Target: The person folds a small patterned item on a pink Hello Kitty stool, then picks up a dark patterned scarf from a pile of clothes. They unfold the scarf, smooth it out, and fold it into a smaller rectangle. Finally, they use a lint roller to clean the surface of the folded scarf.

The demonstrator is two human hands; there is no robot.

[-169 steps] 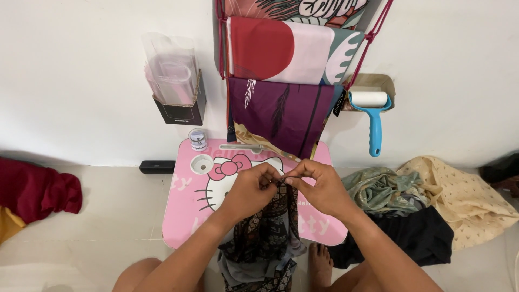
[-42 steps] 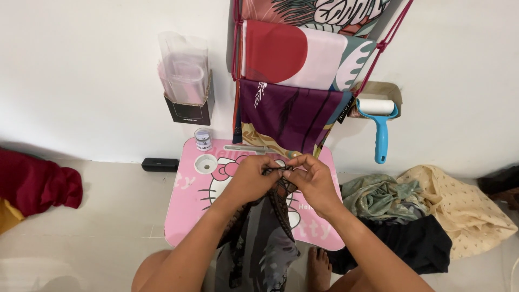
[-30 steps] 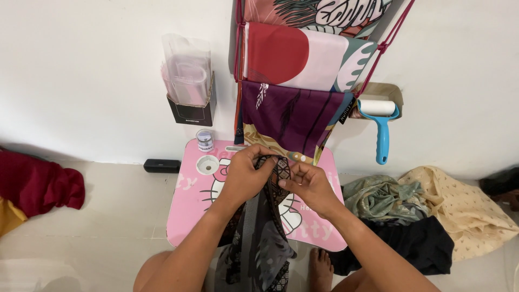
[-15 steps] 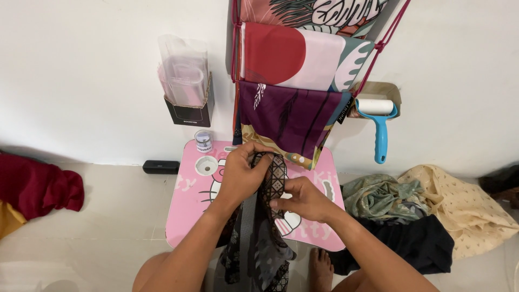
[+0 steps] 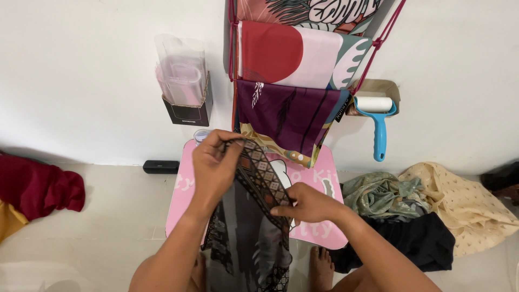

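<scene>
Looking down at folding work over a small table, largest thing first.
Wall rack: hanging fabric organizer [image 5: 303, 54] on the white wall, folded scarves draped over its tiers so each stays flat and within arm's reach.
Table: low pink table [image 5: 324, 178] pushed against the wall below the rack, serving as the work surface between the person's knees.
Scarf: dark patterned scarf [image 5: 259, 178] stretched above the table between both hands, long tail hanging down toward the lap; held taut, probably so its edge lines up.
Cloth heaps: green, black and cream cloth pile [image 5: 421, 216] on the floor to the right; red cloth [image 5: 38, 186] on the floor to the left, both well apart from the table.
Left hand: left hand [image 5: 213, 167] raised, fingers pinching the scarf's upper end.
Right hand: right hand [image 5: 305, 203] lower, clenched on the scarf's edge near mid-length.
Box: dark wall box [image 5: 186, 111] holding clear plastic bags, left of the rack.
Lint roller: blue-handled lint roller [image 5: 377, 116] hanging at the right of the rack.
Small black device: small black device [image 5: 160, 166] on the floor by the wall.
</scene>
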